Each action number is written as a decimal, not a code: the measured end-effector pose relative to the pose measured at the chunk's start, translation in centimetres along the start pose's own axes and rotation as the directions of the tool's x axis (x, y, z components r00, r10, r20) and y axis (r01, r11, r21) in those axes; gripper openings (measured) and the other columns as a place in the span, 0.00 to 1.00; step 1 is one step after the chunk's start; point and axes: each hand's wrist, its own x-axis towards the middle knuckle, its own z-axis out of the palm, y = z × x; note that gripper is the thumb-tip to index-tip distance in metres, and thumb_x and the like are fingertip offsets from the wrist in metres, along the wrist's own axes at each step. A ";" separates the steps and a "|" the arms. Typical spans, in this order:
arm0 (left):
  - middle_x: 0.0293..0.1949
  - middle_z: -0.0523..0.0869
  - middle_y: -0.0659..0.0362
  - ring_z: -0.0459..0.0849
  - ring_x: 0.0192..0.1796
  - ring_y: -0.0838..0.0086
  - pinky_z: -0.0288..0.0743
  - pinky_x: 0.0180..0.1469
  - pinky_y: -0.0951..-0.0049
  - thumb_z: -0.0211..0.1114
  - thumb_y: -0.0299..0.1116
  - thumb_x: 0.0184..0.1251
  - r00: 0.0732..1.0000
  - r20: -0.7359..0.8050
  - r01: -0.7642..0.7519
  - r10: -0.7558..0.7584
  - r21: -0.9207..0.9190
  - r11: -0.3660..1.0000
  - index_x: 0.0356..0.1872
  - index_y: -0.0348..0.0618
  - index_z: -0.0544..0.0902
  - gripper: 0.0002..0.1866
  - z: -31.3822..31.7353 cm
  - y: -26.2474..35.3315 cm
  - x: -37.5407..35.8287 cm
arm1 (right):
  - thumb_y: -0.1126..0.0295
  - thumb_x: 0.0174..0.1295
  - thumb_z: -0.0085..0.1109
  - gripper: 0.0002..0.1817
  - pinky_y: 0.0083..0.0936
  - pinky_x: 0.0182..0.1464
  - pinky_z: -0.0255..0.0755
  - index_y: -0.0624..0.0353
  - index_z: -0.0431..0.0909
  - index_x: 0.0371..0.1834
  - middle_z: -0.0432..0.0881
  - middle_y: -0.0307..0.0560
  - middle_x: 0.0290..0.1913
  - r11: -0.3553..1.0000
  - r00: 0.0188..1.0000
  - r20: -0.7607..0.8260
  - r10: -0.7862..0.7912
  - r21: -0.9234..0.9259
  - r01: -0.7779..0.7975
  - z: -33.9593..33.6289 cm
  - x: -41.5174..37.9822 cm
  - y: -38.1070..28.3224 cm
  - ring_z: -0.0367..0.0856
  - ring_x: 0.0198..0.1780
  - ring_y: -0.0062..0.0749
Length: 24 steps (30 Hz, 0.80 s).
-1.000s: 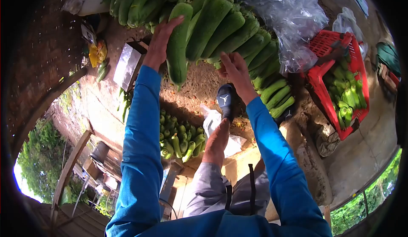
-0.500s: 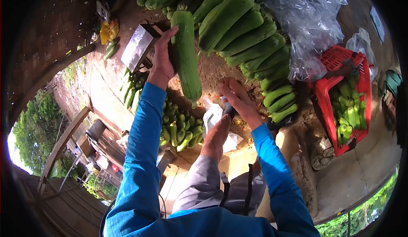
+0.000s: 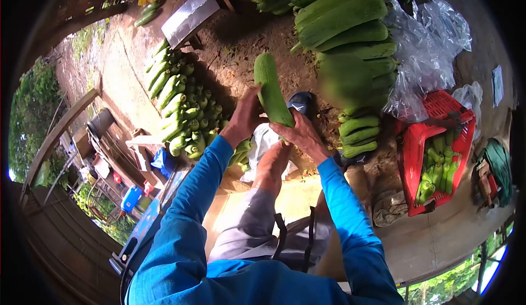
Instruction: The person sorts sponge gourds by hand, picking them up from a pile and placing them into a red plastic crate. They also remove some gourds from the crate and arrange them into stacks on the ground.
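A long green gourd point(image 3: 268, 88) is between my two hands, tilted with its lower end toward me. My left hand point(image 3: 245, 118) is closed along its left side, some of the fingers hidden behind it. At the lower end, my right hand point(image 3: 304, 135) grips the gourd with thumb and fingers. Just beyond my right hand is a dark sandal point(image 3: 300, 101) on my foot. To the right lies a long row of stacked large green gourds point(image 3: 350, 36); a blurred patch covers part of it.
On the left a heap of smaller green gourds point(image 3: 178, 110) lies on the ground near a metal-topped stool point(image 3: 192, 17). Right of me stands a red crate point(image 3: 413, 157) with green produce inside. Clear plastic sheeting point(image 3: 427, 47) lies behind it. A white plastic bag point(image 3: 260, 154) is by my leg.
The gourd has come down toward me and to the right. My right hand, earlier apart from it near my foot, now holds its lower end. The view has shifted too.
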 end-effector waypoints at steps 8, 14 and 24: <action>0.61 0.72 0.50 0.75 0.59 0.58 0.80 0.53 0.63 0.63 0.18 0.61 0.762 0.372 -0.634 0.531 0.595 0.494 0.67 0.48 0.66 0.32 -12.1 -10.6 -1.3 | 0.38 0.56 0.63 0.39 0.39 0.54 0.73 0.66 0.75 0.54 0.82 0.58 0.48 0.914 0.924 0.316 0.214 -0.399 -0.076 2.8 -0.6 0.8 0.80 0.51 0.47; 0.42 0.83 0.60 0.83 0.42 0.72 0.79 0.44 0.66 0.65 0.48 0.64 0.892 -0.450 -0.151 0.044 -0.205 0.967 0.50 0.47 0.78 0.20 -18.0 -8.9 -4.8 | 0.38 0.60 0.60 0.35 0.33 0.54 0.72 0.64 0.77 0.50 0.82 0.52 0.47 0.857 0.857 0.321 0.403 -0.460 -0.231 3.2 0.4 6.3 0.80 0.49 0.38; 0.41 0.86 0.56 0.88 0.39 0.66 0.82 0.28 0.69 0.67 0.52 0.61 0.536 -0.843 -0.606 0.034 -0.356 0.712 0.54 0.45 0.74 0.28 -36.4 -16.3 -16.3 | 0.48 0.66 0.58 0.22 0.23 0.34 0.64 0.58 0.77 0.42 0.71 0.35 0.32 0.685 0.849 -0.006 0.529 -0.587 -0.431 -2.8 0.3 8.9 0.67 0.32 0.20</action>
